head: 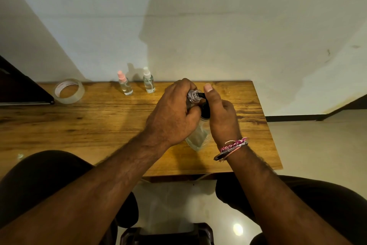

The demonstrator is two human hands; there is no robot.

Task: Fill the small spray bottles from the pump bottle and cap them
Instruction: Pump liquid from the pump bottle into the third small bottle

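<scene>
My left hand (pixel 172 111) grips a small clear spray bottle (pixel 193 97) with its threaded neck uncapped, held against the black spout of the pump bottle. The clear pump bottle (pixel 198 137) stands on the wooden table (pixel 99 125). My right hand (pixel 222 117) wraps around its black pump head (pixel 205 110), thumb on top. Two capped small spray bottles stand at the back of the table: one with a pink cap (pixel 124 84), one with a white cap (pixel 149 81). Both hold clear liquid.
A roll of clear tape (pixel 69 91) lies at the table's back left. A dark object (pixel 17 86) sits at the far left edge. The wall runs right behind the table. The table's right edge is close to my right wrist, with floor beyond.
</scene>
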